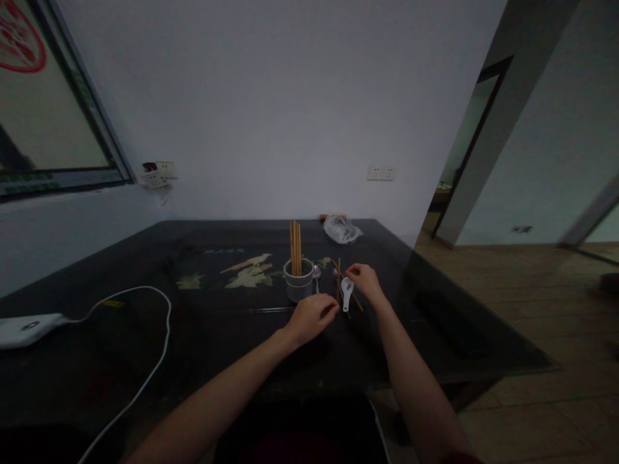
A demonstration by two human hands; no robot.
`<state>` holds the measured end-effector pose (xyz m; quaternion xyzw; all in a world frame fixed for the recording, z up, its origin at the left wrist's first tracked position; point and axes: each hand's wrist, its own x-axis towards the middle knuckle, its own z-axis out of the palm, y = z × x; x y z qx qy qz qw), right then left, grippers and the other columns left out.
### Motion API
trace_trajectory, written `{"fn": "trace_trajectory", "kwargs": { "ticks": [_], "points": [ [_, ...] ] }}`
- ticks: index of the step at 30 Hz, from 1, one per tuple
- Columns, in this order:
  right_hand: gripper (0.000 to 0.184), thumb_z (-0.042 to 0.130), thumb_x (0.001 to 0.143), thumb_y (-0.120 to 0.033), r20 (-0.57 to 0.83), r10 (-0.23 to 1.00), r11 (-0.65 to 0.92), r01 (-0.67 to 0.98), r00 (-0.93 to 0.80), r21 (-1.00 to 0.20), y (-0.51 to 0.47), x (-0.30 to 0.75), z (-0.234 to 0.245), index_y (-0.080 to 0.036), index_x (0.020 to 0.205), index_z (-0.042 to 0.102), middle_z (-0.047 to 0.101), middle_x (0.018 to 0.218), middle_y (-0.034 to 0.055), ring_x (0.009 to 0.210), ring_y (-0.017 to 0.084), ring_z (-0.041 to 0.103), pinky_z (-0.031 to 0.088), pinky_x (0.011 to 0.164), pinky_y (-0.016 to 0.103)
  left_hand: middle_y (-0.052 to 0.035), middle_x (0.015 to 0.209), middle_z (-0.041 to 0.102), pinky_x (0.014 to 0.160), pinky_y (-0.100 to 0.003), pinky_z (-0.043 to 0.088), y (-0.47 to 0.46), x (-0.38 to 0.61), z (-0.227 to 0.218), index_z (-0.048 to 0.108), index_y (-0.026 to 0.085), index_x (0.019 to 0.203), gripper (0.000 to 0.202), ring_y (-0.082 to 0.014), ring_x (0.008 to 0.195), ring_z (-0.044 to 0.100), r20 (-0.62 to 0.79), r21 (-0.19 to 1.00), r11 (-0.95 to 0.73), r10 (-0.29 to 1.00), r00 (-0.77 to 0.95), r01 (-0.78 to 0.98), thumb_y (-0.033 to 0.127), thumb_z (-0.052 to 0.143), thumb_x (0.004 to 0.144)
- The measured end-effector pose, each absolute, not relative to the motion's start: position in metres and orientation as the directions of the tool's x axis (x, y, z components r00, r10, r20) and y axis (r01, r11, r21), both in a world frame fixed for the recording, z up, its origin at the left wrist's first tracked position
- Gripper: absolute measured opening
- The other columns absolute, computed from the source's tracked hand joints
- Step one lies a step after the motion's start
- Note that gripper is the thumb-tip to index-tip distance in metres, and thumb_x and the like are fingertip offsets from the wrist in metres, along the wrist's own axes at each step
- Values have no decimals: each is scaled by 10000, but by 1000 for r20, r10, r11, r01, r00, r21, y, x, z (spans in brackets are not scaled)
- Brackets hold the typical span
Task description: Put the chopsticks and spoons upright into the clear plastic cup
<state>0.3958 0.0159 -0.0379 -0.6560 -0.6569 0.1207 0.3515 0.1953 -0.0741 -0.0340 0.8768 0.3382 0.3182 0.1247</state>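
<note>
Chopsticks point(296, 251) stood in the grey pot point(299, 289), loose sticks point(338, 281) and a white spoon point(347, 290) lay right of it, my left hand point(311, 317) sat near its front right, my right hand point(365, 281) farther right, both pinched narrow, whether holding anything I couldn't tell

On our table point(203, 374), we see chopsticks point(295, 250) standing in a pot point(299, 289). From it, a spoon point(316, 272) lies just beside at three o'clock, a soup spoon point(347, 290) farther that way, a bag point(341, 230) at one, a cable point(169, 316) at eight.
</note>
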Motion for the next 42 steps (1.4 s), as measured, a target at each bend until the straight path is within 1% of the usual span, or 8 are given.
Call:
{"fn": "trace_trajectory", "kwargs": {
  "ticks": [5,10,14,20,26,33,38,42],
  "points": [
    [145,608,770,-296,195,974,7,852,112,-523,12,390,-41,-200,799,715,716,825,66,801,172,657,417,659,221,-44,938,637,837,-277,450,-74,196,-40,617,186,939,184,-162,909,581,443,365,-790,613,654,493,240,444,905],
    [160,618,775,-323,166,979,-35,893,122,-448,7,385,-37,-214,844,711,713,876,71,845,181,654,409,653,223,-52,1064,611,926,-324,431,-74,198,-45,592,199,1031,192,-181,1017,549,433,349,-799,601,672,489,221,468,887],
    [167,611,790,-332,154,983,-29,923,95,-385,4,380,-37,-216,869,702,705,928,73,869,187,650,412,660,230,-58,1129,594,956,-346,419,-72,198,-50,570,204,1084,231,-195,1079,527,419,338,-793,609,673,507,211,499,864],
    [191,643,784,-355,175,984,14,969,30,-248,2,371,-41,-205,886,701,690,956,93,942,207,626,434,742,253,-69,1246,569,1009,-380,393,-68,198,-57,543,203,1162,318,-208,1176,495,392,326,-786,618,682,525,223,535,845],
    [226,635,795,-362,178,984,22,987,6,-157,2,366,-46,-181,913,700,659,1021,121,982,223,602,441,780,274,-90,1276,567,1033,-396,382,-66,199,-63,532,178,1205,380,-219,1205,491,366,300,-786,618,696,541,242,560,832],
    [246,541,843,-313,213,977,26,993,0,-118,0,360,-48,-138,889,708,654,1021,147,983,241,594,440,782,285,-101,1273,570,1020,-405,392,-67,198,-64,538,177,1211,381,-229,1192,507,323,269,-794,607,726,544,254,558,838],
    [265,507,854,-297,194,981,21,991,5,-134,0,358,-47,-124,883,705,657,1010,154,969,236,602,435,784,282,-113,1292,560,1018,-408,393,-68,198,-60,558,171,1193,359,-234,1195,510,294,268,-790,612,734,551,249,550,843],
    [268,501,855,-298,216,976,50,986,-16,-156,0,358,-46,-120,865,700,658,991,159,950,235,609,429,776,281,-112,1295,557,1018,-403,391,-67,198,-61,559,172,1200,363,-227,1195,510,307,262,-798,602,738,542,247,542,846]
  ]
}}
